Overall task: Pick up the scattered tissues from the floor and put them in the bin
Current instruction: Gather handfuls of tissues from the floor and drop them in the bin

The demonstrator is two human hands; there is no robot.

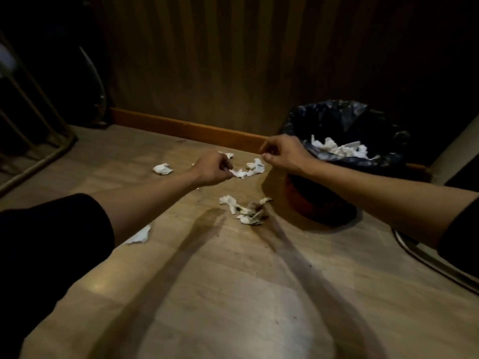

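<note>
Several crumpled white tissues lie on the wooden floor (181, 268): one at the left (162, 168), a strung-out one (250, 170) between my hands, a dirty cluster (246, 209) nearer me, and one (140, 235) beside my left forearm. My left hand (212, 168) pinches the left end of the strung-out tissue. My right hand (282, 154) hovers with curled fingers just above its right end, and I see nothing in it. The bin (311, 198), lined with a black bag (347, 120), stands at the right and holds tissues (337, 149).
A wood-panelled wall with an orange skirting board (186, 128) closes off the far side. A metal frame (33, 151) stands at the left. A curved metal base (414, 252) lies on the floor at the right, under my right forearm.
</note>
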